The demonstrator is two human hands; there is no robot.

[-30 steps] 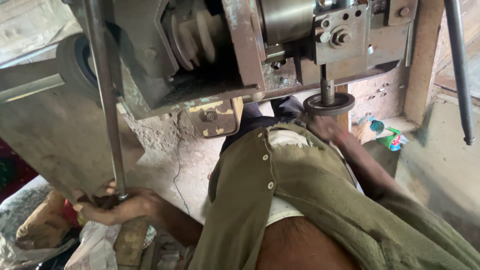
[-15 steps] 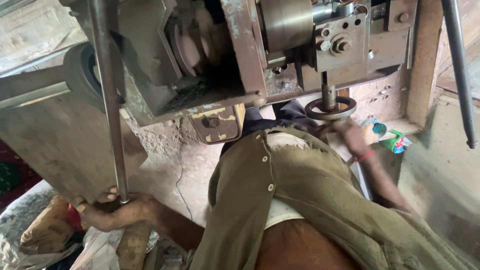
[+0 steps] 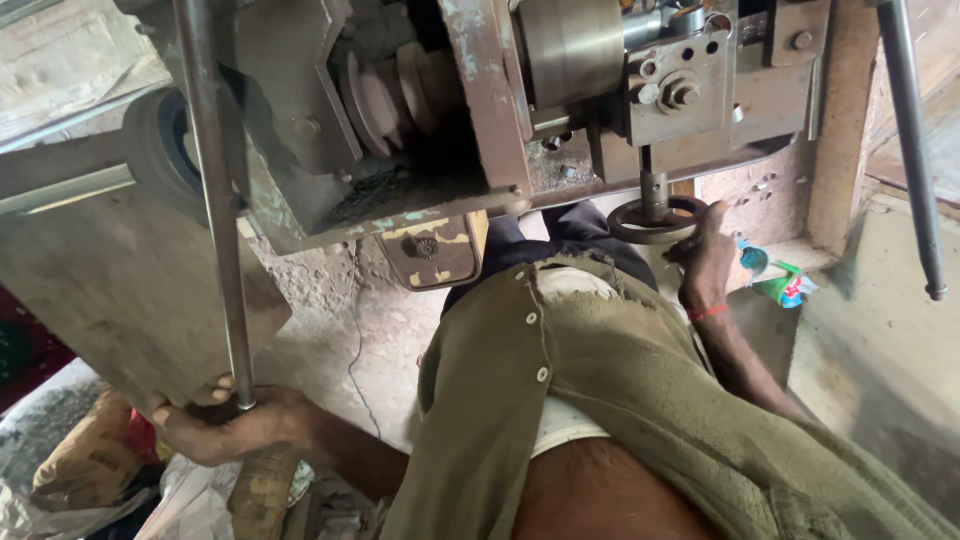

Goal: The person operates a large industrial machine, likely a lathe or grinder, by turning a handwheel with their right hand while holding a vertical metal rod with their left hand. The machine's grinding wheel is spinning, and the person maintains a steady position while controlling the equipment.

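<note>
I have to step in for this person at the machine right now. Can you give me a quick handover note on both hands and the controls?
Left hand: closed around the lower end of the long steel lever rod, which runs up past the machine body.
Right hand: gripping the rim of the small round handwheel under the carriage block.
Stepped belt pulley sits behind the frame; whether it is turning cannot be told.
Done: both controls are in hand.
Left: nothing here shows a workpiece, so progress cannot be judged.

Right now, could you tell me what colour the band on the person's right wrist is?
Red: a thin band round the wrist, just below the right hand on the handwheel. Head view.
</note>
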